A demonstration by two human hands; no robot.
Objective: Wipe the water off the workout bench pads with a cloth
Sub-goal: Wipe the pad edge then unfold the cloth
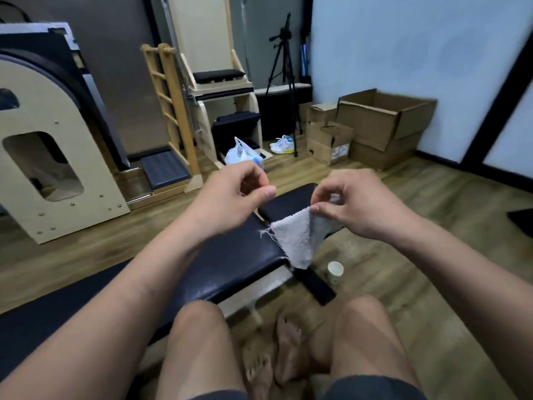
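The black workout bench runs from the lower left to the centre, with a long middle pad point(230, 255) and a smaller far pad point(288, 200). My right hand point(354, 206) pinches the top corner of a small grey-white terry cloth point(300, 238). The cloth hangs over the right edge of the middle pad, its frayed corner pointing left. My left hand point(233, 194) hovers above the pad a little to the left, thumb and fingers pinched together and apart from the cloth. Nothing shows between those fingers. My bare knees and feet fill the bottom of the view.
A paper cup point(335, 271) stands on the wooden floor right of the bench, beside a black bar point(314, 284). Open cardboard boxes point(375, 125) sit at the back right. A tripod point(284, 76), shoes point(282, 144), a plastic bag point(242, 154) and wooden exercise equipment point(57, 157) stand behind.
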